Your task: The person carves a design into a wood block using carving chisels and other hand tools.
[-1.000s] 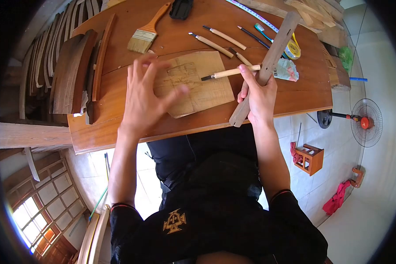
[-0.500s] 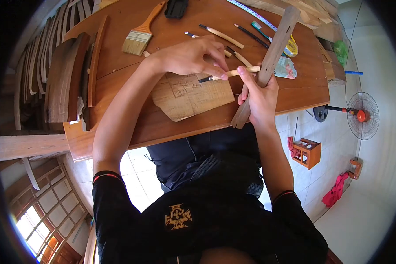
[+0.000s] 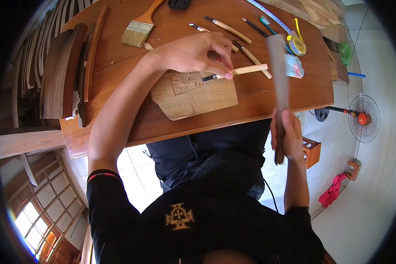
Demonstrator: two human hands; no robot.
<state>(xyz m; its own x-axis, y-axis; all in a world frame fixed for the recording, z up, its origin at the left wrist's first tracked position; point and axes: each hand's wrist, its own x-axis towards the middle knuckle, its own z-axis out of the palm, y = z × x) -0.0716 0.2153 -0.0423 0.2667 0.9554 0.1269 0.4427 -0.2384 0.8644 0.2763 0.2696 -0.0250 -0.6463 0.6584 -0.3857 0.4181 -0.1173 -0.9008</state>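
Observation:
My left hand [image 3: 202,53] pinches a wood-carving chisel [image 3: 250,69] by its pale wooden handle. The chisel's dark blade rests on or just above a carved wooden board [image 3: 198,101], at the edge of a sunburst-like relief. My right hand [image 3: 290,134] is wrapped round the lower part of a long flat wooden stick [image 3: 276,75], held upright off the table's edge and blurred at its top. Between the stick and the chisel handle's end there is a gap. Fingers of my left hand cover part of the board's upper edge.
On the wooden table [image 3: 141,127] lie a paintbrush [image 3: 138,31], several other chisels [image 3: 229,30], a pencil [image 3: 255,27], a toothbrush [image 3: 266,22], a tape measure [image 3: 296,45] and a crumpled plastic wrapper [image 3: 293,66]. Wooden planks [image 3: 64,75] stand at left. A fan [image 3: 363,118] is at right.
My right hand has swung the wooden stick down and right, away from the chisel, and turned it more upright. It no longer touches the chisel handle. My left hand stays at the board.

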